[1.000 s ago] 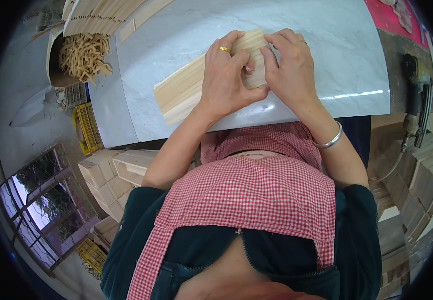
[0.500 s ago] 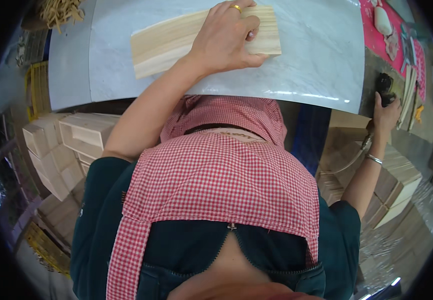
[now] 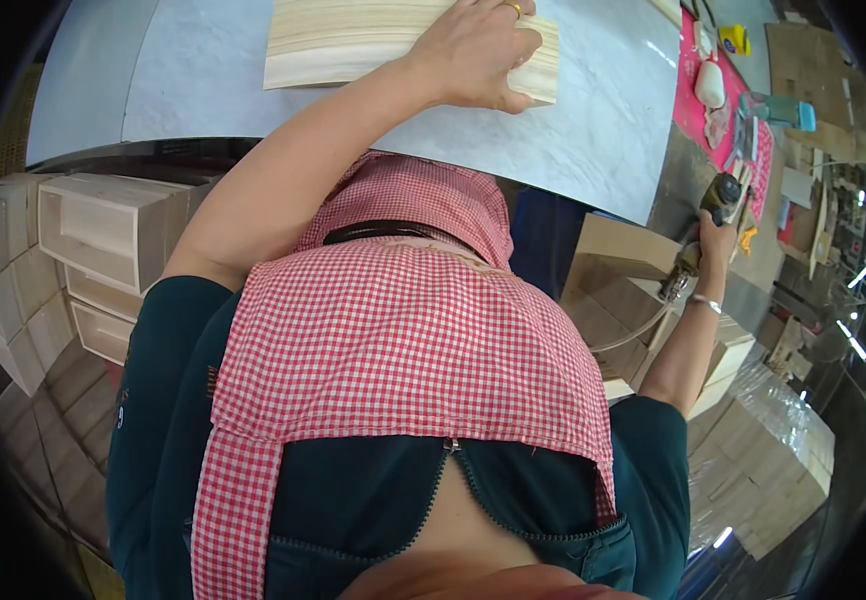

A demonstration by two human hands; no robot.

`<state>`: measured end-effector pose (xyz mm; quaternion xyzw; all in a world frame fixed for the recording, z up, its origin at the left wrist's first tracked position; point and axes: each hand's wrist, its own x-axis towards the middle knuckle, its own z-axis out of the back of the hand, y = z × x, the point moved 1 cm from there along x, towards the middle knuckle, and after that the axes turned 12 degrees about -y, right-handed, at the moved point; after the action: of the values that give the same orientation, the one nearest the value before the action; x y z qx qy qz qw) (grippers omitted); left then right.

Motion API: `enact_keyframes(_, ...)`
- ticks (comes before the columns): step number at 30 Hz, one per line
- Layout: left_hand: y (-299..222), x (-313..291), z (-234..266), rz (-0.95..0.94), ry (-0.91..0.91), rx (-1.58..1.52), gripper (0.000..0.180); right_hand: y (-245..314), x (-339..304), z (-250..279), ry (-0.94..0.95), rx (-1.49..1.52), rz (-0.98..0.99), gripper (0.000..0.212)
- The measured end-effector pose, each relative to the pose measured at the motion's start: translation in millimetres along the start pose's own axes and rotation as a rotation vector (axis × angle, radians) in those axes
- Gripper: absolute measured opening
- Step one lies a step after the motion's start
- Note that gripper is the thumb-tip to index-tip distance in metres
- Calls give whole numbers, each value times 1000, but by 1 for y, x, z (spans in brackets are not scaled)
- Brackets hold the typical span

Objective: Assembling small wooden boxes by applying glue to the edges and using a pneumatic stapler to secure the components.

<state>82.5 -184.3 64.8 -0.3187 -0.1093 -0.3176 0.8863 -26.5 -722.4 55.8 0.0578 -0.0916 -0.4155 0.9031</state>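
My left hand [image 3: 478, 55] grips the right end of a long, pale wooden piece [image 3: 343, 50] with streaked grain, its fingers bent over the top and the thumb along the near side. The piece lies on a white marbled tabletop [image 3: 593, 130], its far edge cut off by the picture. Off to the right, my right hand [image 3: 718, 238] is wrapped round a dark hand-held air tool [image 3: 721, 195]. A metal fitting [image 3: 681, 275] and a pale hose hang below that hand. How the fingers sit on the tool is partly hidden.
Open wooden boxes [image 3: 93, 230] are stacked at the left below the table. More boxes [image 3: 768, 470], some under clear film, stand at the lower right. A pink cloth [image 3: 691, 115] with a white bottle [image 3: 710, 85] lies beyond the table's right edge, near a yellow tape roll [image 3: 734, 40].
My right hand has lifted the air tool, which now shows more fully with its fitting. The view has turned to the right. My left hand still grips the wooden piece.
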Motion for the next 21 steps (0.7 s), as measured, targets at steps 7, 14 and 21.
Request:
enact_keyframes(7,6,0,3,128,125,-78,45,148,-168,103,88,355,23,27)
enact_keyframes(14,4,8,4,176,215,-125,50,210,-241,115,385,598,334,20)
enact_keyframes(21,4,8,4,192,262,-131,52,228,-243,113,415,593,371,22)
